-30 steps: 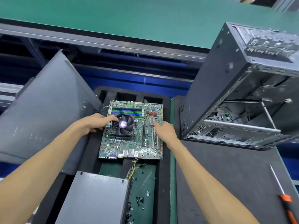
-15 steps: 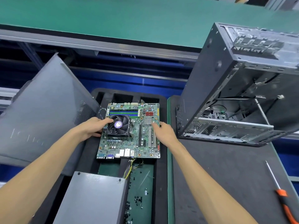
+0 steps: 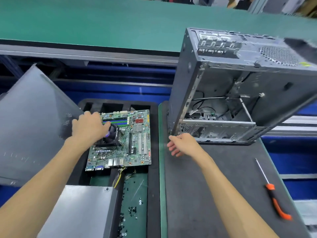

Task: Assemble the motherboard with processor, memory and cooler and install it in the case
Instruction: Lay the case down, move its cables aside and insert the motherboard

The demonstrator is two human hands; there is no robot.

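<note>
The green motherboard (image 3: 137,145) lies flat in a black foam tray (image 3: 155,169). A black fan cooler (image 3: 112,137) is mounted on it, and memory slots (image 3: 118,121) sit just beyond the cooler. My left hand (image 3: 87,127) lies over the cooler's left side with its fingers curled round the cooler's edge. My right hand (image 3: 181,145) hovers off the board with relaxed fingers and holds nothing, close to the lower left corner of the grey case (image 3: 219,79). The case stands on a dark mat (image 3: 214,186), its open side facing me.
A grey side panel (image 3: 30,121) leans at the left. A grey metal box (image 3: 80,212) with yellow and black wires lies in the near part of the tray, beside several loose screws (image 3: 132,210). An orange-handled screwdriver (image 3: 274,198) lies on the mat at the right.
My right hand left the motherboard's right edge and moved right toward the case corner. My left hand slid further over the cooler. The view shifted right.
</note>
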